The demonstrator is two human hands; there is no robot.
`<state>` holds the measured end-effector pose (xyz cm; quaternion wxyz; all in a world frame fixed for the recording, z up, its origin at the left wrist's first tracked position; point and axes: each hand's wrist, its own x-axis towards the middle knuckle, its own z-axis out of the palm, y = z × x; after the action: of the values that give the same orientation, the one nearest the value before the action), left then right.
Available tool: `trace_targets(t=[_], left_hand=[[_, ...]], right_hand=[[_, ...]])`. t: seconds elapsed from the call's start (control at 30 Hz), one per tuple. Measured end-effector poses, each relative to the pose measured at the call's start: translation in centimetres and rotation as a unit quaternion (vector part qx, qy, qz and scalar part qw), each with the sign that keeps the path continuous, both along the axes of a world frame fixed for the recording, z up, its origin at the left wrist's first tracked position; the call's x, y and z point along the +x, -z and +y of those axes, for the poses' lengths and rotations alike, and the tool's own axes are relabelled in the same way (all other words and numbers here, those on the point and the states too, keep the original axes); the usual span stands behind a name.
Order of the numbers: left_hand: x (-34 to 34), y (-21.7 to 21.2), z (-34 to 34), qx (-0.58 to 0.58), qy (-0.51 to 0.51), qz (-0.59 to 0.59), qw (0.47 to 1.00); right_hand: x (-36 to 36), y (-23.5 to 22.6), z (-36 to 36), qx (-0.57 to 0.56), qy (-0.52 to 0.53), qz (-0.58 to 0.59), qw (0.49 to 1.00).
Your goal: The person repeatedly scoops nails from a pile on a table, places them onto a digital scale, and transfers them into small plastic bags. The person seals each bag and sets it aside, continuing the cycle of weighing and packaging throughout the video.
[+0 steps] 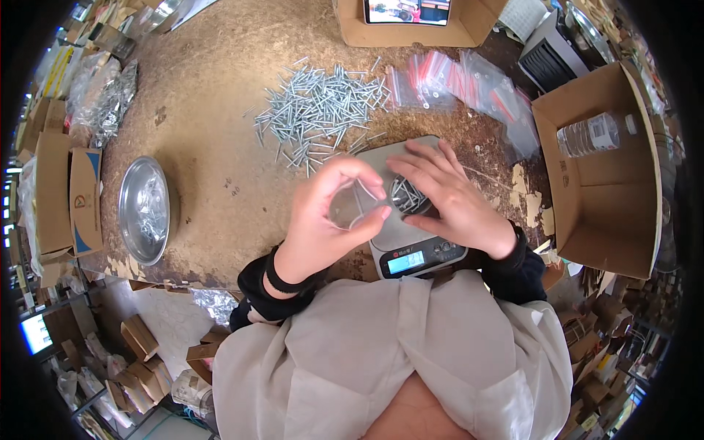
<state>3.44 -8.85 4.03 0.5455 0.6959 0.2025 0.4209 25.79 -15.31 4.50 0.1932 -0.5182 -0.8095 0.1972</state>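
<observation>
My left hand curls its thumb and fingers round a clear plastic cup, held at the left side of the digital scale. On the scale's metal plate lies a small clear container with several thin silver fasteners, screws or nails, in it. My right hand closes round that container from the right, fingers beyond it and thumb on the near side. Its exact shape is partly hidden by the hand. The scale's display is lit. Beyond both hands spreads a large loose pile of the same silver fasteners.
Clear zip bags with red strips lie right of the pile. An open cardboard box with a plastic bottle stands at the right. A metal bowl holding clear plastic sits left. At the back, a screen rests in a carton.
</observation>
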Motion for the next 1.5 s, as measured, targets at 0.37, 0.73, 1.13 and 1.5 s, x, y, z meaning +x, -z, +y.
trace_targets(t=[0.37, 0.73, 1.13, 1.5], left_hand=[[2.7, 1.6, -1.8, -0.045, 0.057, 0.144, 0.987], [4.1, 2.5, -3.4, -0.219, 0.151, -0.005, 0.964], [2.8, 2.2, -2.8, -0.196, 0.149, -0.098, 0.964], [1.9, -0.3, -1.9, 0.145, 0.24, -0.002, 0.96]], right_hand=[[-0.5, -3.8, -1.1, 0.186, 0.054, 0.158, 0.968], [-1.2, -3.5, -1.6, 0.099, 0.019, 0.061, 0.993], [1.4, 0.7, -2.2, 0.005, 0.134, 0.167, 0.977], [-0.6, -0.8, -2.8, 0.163, -0.037, 0.166, 0.972]])
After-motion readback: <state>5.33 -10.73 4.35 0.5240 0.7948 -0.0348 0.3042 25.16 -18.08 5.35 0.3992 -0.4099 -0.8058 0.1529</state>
